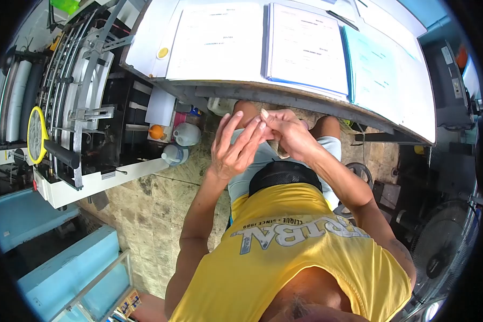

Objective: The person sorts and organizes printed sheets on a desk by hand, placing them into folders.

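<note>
Over my lap, just below the table's front edge, my two hands meet. My left hand (pixel 235 146) has its fingers stretched and spread, with the fingertips close to the other hand. Beside it, my right hand (pixel 291 133) has thumb and fingers pinched together, touching the left fingertips. Anything between the pinched fingers is too small to make out. On the white table (pixel 145 51) beyond lie a left paper stack (pixel 214 48), a middle paper stack (pixel 307 51) and a teal-tinted paper stack (pixel 373 67), all printed. A dark pen (pixel 342 20) lies behind them.
A yellow round item (pixel 162 52) sits at the table's left edge. Left stands a machine with rollers (pixel 64 80) and a yellow racket-shaped swatter (pixel 37 134). Plastic jugs (pixel 187 134) are on the floor beside it. A black fan (pixel 440 257) stands at right.
</note>
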{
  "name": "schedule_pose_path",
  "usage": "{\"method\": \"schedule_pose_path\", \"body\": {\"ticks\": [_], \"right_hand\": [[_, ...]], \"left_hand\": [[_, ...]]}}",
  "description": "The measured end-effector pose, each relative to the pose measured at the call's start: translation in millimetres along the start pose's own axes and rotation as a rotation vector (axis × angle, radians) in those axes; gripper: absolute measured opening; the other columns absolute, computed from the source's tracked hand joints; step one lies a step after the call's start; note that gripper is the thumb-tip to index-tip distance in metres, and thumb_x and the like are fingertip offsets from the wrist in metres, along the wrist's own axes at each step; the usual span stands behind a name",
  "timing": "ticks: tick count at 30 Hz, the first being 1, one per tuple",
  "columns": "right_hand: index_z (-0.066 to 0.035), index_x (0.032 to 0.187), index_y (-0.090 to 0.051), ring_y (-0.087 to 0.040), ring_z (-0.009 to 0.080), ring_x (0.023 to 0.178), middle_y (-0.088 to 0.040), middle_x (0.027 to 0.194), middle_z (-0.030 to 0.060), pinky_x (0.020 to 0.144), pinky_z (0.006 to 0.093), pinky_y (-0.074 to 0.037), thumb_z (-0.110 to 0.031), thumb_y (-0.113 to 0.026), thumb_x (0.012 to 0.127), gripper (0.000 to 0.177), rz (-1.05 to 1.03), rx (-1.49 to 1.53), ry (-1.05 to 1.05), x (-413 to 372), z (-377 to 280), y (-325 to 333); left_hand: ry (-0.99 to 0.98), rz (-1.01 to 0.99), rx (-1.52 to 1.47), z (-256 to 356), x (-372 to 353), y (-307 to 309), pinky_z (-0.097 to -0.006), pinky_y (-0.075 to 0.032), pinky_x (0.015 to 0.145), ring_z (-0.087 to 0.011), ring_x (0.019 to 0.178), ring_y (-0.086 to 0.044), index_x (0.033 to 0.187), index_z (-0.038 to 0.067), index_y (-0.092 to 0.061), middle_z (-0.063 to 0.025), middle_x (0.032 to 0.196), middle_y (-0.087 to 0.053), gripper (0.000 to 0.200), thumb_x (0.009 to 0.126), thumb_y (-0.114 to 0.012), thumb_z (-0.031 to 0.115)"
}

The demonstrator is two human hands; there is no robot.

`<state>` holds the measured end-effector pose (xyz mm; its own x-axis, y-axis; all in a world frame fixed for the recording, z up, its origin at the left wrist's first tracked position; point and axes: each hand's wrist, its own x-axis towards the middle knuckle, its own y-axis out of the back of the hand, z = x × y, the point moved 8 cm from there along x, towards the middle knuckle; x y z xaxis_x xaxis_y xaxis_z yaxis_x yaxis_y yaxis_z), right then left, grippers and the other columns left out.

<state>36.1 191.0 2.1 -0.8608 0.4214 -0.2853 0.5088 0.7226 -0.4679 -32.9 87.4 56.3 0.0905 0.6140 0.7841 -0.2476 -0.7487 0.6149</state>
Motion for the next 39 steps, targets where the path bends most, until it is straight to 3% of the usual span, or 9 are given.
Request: {"method": "schedule_pose_path", "body": {"ticks": [5,7,9,13,14,19,27,35,39], "right_hand": [[0.001,0.117,-0.072,-0.070,0.0130,0.086,-0.077,0.104,0.0086,0.079,0.0263,-0.055,-0.011,-0.066,0.101,0.021,0.052,-0.270,0.158,-10.5,-18.8,-6.0],[0.000,0.109,-0.073,-0.069,0.0074,0.074,-0.078,0.089,0.0084,0.067,0.0218,-0.054,-0.003,-0.068,0.097,0.013,0.072,-0.320,0.325,-5.6,-33.7,7.1],[-0.002,0.107,-0.074,-0.062,0.0053,0.064,-0.076,0.082,0.0077,0.058,0.0222,-0.050,-0.005,-0.067,0.099,0.010,0.165,-0.278,0.370,-1.2,-42.2,20.6],[-0.002,0.093,-0.071,-0.063,0.0223,0.057,-0.070,0.073,0.0115,0.057,0.0373,-0.052,-0.024,-0.065,0.101,0.025,0.358,-0.979,0.366,11.1,-57.0,24.4],[-0.002,0.087,-0.069,-0.062,0.0302,0.059,-0.066,0.072,0.0156,0.058,0.0415,-0.050,-0.028,-0.063,0.101,0.030,0.341,-1.213,0.460,14.0,-66.6,13.5],[-0.002,0.097,-0.070,-0.064,0.0278,0.086,-0.069,0.090,0.0131,0.072,0.0398,-0.055,-0.034,-0.071,0.094,0.032,0.318,-1.626,0.859,30.6,-75.8,-11.6],[-0.001,0.110,-0.068,-0.057,0.0296,0.121,-0.062,0.119,0.0148,0.100,0.0453,-0.051,-0.045,-0.080,0.080,0.055,0.166,-2.032,0.793,82.3,-63.7,-54.9],[-0.004,0.092,-0.066,-0.072,0.0231,0.087,-0.069,0.081,0.0065,0.074,0.0358,-0.060,-0.015,-0.061,0.085,0.014,0.148,-2.168,0.985,91.1,-103.4,-40.6],[-0.004,0.110,-0.065,-0.074,0.0254,0.094,-0.074,0.097,0.0099,0.078,0.0359,-0.061,-0.016,-0.063,0.086,0.027,0.269,-2.248,1.038,40.7,-139.1,10.5]], "left_hand": [[-0.113,-0.026,0.099,-12.7,-19.9,5.9,-0.0554,-0.054,0.101,-0.0351,0.119,-0.064,0.107,0.007,-0.077,-0.0055,0.122,-0.072,0.023,0.094,-0.074,0.025],[-0.011,-0.083,0.150,-56.8,-31.0,5.1,-0.0528,-0.054,0.101,-0.0332,0.115,-0.065,0.109,0.003,-0.072,-0.0108,0.118,-0.070,0.031,0.088,-0.080,0.025],[0.161,-0.176,0.146,-106.9,-24.7,5.1,-0.0430,-0.052,0.103,-0.0326,0.119,-0.062,0.119,0.002,-0.069,-0.0108,0.125,-0.067,0.041,0.086,-0.082,0.022],[0.128,-0.339,0.254,-139.7,23.7,-4.8,-0.0571,-0.037,0.113,-0.0340,0.141,-0.044,0.137,0.004,-0.060,-0.0134,0.147,-0.055,0.059,0.091,-0.075,0.038],[0.110,-0.385,0.289,-146.8,24.3,-15.6,-0.0592,-0.034,0.114,-0.0333,0.142,-0.041,0.139,0.005,-0.059,-0.0122,0.148,-0.054,0.061,0.092,-0.073,0.040],[-0.009,-0.576,0.412,-161.2,11.6,-32.5,-0.0637,-0.029,0.115,-0.0292,0.138,-0.043,0.138,0.007,-0.061,-0.0059,0.141,-0.059,0.060,0.092,-0.072,0.042],[-0.119,-0.390,0.281,-151.3,10.5,-7.6,-0.0569,-0.037,0.111,-0.0257,0.118,-0.058,0.116,0.013,-0.073,-0.0003,0.119,-0.068,0.036,0.081,-0.078,0.010],[-0.073,0.055,0.243,-78.1,43.9,7.1,-0.0461,-0.048,0.100,-0.0276,0.110,-0.063,0.116,0.011,-0.073,-0.0037,0.117,-0.069,0.033,0.085,-0.081,0.018],[-0.292,-0.173,-0.064,14.6,53.1,-70.2,-0.0470,-0.047,0.102,-0.0304,0.116,-0.062,0.126,0.006,-0.068,-0.0094,0.124,-0.067,0.046,0.089,-0.077,0.032]]}}
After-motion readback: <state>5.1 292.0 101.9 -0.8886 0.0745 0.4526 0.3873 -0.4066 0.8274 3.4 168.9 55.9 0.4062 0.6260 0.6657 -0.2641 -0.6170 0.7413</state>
